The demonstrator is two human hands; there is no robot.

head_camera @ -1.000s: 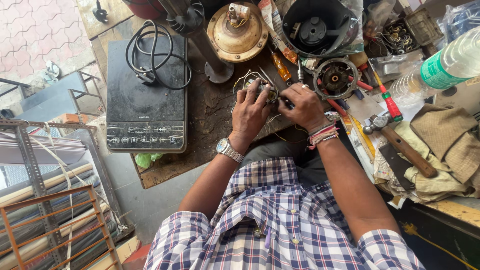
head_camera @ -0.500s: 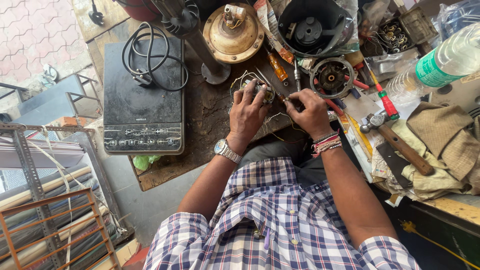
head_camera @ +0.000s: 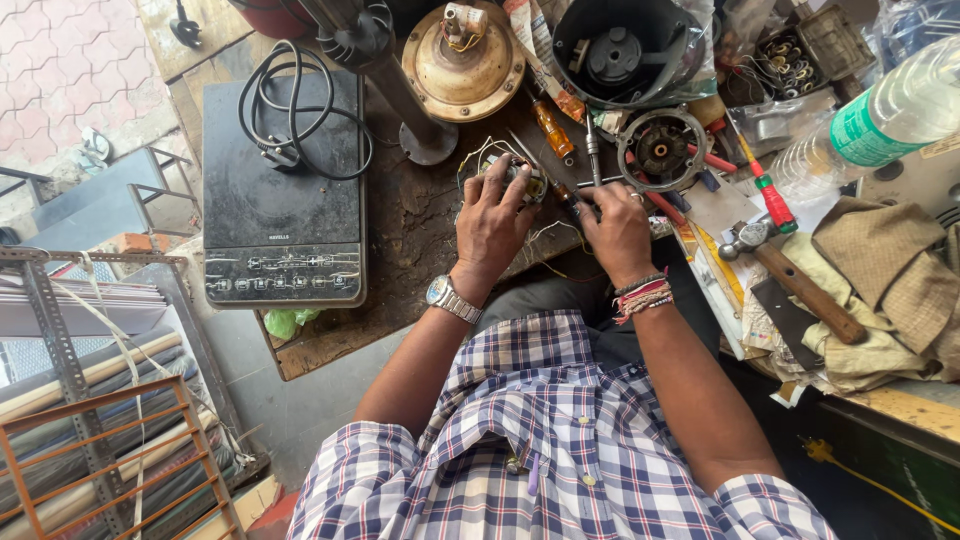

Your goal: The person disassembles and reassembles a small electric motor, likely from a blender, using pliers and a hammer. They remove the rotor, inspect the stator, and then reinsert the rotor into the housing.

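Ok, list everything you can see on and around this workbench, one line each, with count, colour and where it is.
small motor part: one, metal with thin wires, bench centre, under the left hand
screwdriver: one, amber handle, just behind the hands
induction cooktop: one, black, left on the bench
power cord: one, black, coiled on the cooktop
round motor housing: one, brass-coloured, far centre
black tub: one, far right of centre
ring-shaped motor piece: one, grey metal, right of the hands
hammer: one, wooden handle, right
plastic bottle: one, clear with green label, far right
cloths: several, tan, right edge
left hand: wristwatch, on the motor part
right hand: wrist threads, grip on a thin tool
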